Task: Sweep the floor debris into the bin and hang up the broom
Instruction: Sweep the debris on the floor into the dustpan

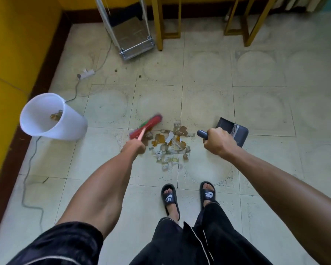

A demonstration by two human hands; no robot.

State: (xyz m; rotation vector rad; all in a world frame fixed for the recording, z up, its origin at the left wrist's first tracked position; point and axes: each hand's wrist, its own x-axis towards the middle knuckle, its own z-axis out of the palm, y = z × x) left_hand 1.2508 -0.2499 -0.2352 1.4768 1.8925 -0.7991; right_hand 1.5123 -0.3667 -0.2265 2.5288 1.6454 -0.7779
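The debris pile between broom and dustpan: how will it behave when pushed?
The debris pile looks like thin torn scraps, so probably light and apt to scatter. Flat pieces may slide under the broom bristles. Some look translucent, possibly brittle; I cannot tell.

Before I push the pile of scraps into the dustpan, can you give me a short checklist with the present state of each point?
1. Left hand grips the broom: ok.
2. Right hand grips the dustpan by its handle: ok.
3. Debris pile lies between broom and dustpan: ok.
4. Dustpan lip flat on the floor, facing the pile: cannot tell; the hand hides much of it.
5. Bin near and open: ok; it stands to the left, some scraps already inside.
6. Grey cable clear of the sweep path: ok; it runs along the left wall.
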